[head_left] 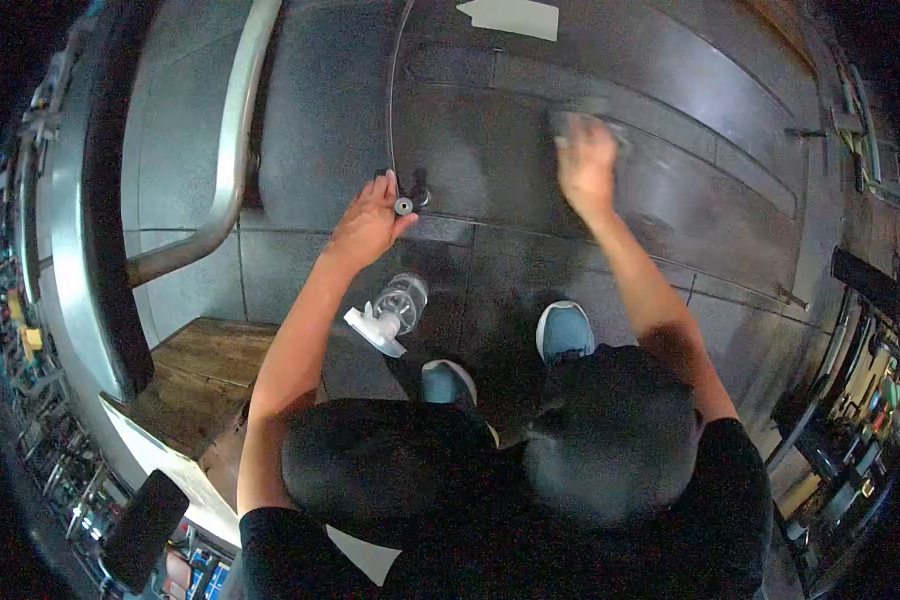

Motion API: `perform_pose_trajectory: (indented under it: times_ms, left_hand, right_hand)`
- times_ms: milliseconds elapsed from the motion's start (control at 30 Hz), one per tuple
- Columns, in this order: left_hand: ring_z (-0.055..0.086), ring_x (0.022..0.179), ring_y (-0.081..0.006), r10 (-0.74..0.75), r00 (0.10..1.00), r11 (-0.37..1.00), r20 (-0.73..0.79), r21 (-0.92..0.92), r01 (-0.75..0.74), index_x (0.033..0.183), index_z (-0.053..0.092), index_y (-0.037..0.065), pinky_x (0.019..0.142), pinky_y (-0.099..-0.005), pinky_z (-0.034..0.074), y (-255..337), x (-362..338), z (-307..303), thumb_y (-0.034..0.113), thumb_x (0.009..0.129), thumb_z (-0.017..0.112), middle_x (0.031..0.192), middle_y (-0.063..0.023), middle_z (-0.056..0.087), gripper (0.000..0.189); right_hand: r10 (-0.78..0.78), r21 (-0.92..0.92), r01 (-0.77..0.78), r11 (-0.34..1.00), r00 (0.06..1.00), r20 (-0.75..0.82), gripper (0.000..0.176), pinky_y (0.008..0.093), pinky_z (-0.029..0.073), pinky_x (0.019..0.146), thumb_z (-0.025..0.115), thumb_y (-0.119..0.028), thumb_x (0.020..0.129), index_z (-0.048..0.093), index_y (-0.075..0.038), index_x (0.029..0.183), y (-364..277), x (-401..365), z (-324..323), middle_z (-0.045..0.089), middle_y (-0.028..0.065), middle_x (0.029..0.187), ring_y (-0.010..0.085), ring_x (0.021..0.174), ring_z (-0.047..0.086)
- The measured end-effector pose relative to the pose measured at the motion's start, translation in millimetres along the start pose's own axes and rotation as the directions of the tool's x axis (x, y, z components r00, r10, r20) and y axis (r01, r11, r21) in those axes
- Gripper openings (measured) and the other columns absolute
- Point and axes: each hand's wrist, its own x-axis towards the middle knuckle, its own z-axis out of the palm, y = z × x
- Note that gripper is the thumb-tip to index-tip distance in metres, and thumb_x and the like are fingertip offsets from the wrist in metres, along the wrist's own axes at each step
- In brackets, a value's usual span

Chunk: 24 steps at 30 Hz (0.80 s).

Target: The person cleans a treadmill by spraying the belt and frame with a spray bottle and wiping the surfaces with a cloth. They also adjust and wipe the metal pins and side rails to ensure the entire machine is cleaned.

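Note:
My right hand [588, 175] presses a greyish cloth [615, 132] against a dark panel [490, 130]; both hand and cloth are smeared by motion. My left hand [368, 220] is at the panel's lower left, its thumb and fingers around a round grey end piece [403, 206] with a hole in its middle. A thin curved line runs up from there along the panel's edge. Below my left hand is a clear spray bottle [402, 300] with a white trigger head [374, 331], tilted toward me. My palms are turned away from view.
A thick silver tube [232, 150] bends along the left side. Beside it is a wooden surface [205, 365]. My shoes [566, 332] are on dark floor tiles. Racks with assorted items [875, 415] line the right edge. A pale tag [515, 17] lies at the top.

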Motion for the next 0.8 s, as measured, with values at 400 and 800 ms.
perform_pose_trajectory:
  times_ms: [400, 800]
  left_hand:
    - [0.054, 0.129, -0.045, -0.095, 0.993, 0.996, 0.071, 0.011, 0.094, 0.15, 0.036, -0.014, 0.106, -0.0491, 0.048, 14, 1, -15, 0.045, 0.102, 0.06, 0.145, -0.0321, 0.05, 0.08]
    - [0.055, 0.126, -0.0414, 0.008, 0.999, 0.977, 0.042, 0.213, -0.017, 0.146, 0.042, -0.016, 0.106, -0.05, 0.047, 4, 2, -4, 0.048, 0.102, 0.056, 0.139, -0.0269, 0.056, 0.078]
  right_hand:
    - [-0.488, 0.345, 0.42, 0.839, 0.862, 0.135, 0.043, 0.0529, 0.033, 0.119, 0.06, -0.018, 0.094, 0.061, -0.007, 0.135, -146, 82, 79, 0.053, 0.0214, 0.143, 0.0379, 0.139, 0.045]
    - [0.045, -0.106, -0.036, 0.994, 0.996, 0.081, 0.045, 0.0481, 0.041, 0.114, 0.061, -0.019, 0.099, 0.058, -0.006, 0.143, 178, -54, -90, 0.06, 0.022, 0.141, 0.0407, 0.134, 0.052]
